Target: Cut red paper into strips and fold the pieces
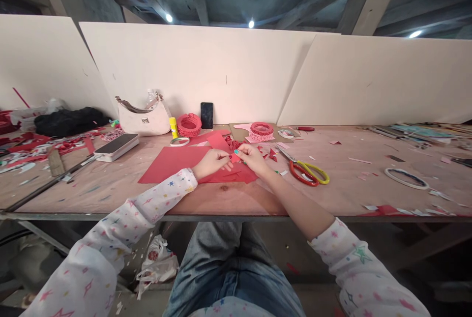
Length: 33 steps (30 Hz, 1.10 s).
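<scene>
My left hand [215, 161] and my right hand [252, 158] meet over the table, both with fingers pinched on a small piece of red paper [235, 158]. Part of that piece is hidden by the fingertips. Beneath my left hand lies a large red paper sheet [158, 163]. Small folded red paper pieces [273, 155] are scattered just beyond and beside my right hand. To its right rest scissors [308, 172] with one red and one yellow handle. Behind the hands stand a red ring-shaped paper basket [189, 125] and a pink and red one [261, 131].
A yellow glue stick [173, 128], a phone [207, 115] and a white handbag [143, 116] stand near the white board [191, 66]. Tape rolls [406, 178] lie about. A white box-like device [117, 147] sits left, beside red scraps [25, 147].
</scene>
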### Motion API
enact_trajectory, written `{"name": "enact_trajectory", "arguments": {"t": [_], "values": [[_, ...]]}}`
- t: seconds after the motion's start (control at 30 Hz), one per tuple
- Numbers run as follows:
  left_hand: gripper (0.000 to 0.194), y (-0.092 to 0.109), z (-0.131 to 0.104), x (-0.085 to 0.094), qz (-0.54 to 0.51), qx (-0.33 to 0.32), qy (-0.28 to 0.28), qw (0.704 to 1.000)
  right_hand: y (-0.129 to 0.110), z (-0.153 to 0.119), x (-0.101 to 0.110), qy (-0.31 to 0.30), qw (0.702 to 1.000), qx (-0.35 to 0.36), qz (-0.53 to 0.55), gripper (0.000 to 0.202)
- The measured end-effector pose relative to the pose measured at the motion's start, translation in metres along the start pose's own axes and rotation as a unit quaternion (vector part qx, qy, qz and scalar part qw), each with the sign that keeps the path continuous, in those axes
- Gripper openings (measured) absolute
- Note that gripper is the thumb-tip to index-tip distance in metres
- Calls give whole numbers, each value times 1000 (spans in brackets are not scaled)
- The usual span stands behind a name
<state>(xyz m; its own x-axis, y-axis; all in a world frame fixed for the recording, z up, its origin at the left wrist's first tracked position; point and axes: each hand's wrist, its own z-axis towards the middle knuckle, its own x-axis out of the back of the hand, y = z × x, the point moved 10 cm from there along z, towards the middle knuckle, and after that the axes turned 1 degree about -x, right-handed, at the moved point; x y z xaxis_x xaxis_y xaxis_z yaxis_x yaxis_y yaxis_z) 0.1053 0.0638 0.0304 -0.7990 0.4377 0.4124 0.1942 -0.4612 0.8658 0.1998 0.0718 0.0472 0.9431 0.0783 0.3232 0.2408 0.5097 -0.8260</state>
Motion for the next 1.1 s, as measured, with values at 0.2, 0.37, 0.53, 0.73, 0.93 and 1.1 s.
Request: {"name": "enact_trajectory", "arguments": {"t": [0.2, 0.37, 0.53, 0.73, 0.93, 1.1], "values": [[25, 2, 0, 3, -2, -11, 16, 1000, -7, 0, 2, 12, 1000, 12, 1, 24], [27, 2, 1, 7, -5, -21, 37, 999, -3, -1, 0, 8, 999, -11, 49, 19], [27, 2, 1, 15, 13, -31, 74, 997, 6, -3, -4, -5, 995, -50, 85, 12], [23, 7, -1, 10, 72, -49, 58, 995, -4, -2, -1, 5, 1000, -4, -26, 4], [17, 23, -3, 11, 201, -120, 74, 970, -13, -6, -23, -72, 993, 54, -80, 4], [16, 28, -5, 7, 216, -139, 64, 964, -10, -6, -28, -71, 990, 57, -103, 4]]}}
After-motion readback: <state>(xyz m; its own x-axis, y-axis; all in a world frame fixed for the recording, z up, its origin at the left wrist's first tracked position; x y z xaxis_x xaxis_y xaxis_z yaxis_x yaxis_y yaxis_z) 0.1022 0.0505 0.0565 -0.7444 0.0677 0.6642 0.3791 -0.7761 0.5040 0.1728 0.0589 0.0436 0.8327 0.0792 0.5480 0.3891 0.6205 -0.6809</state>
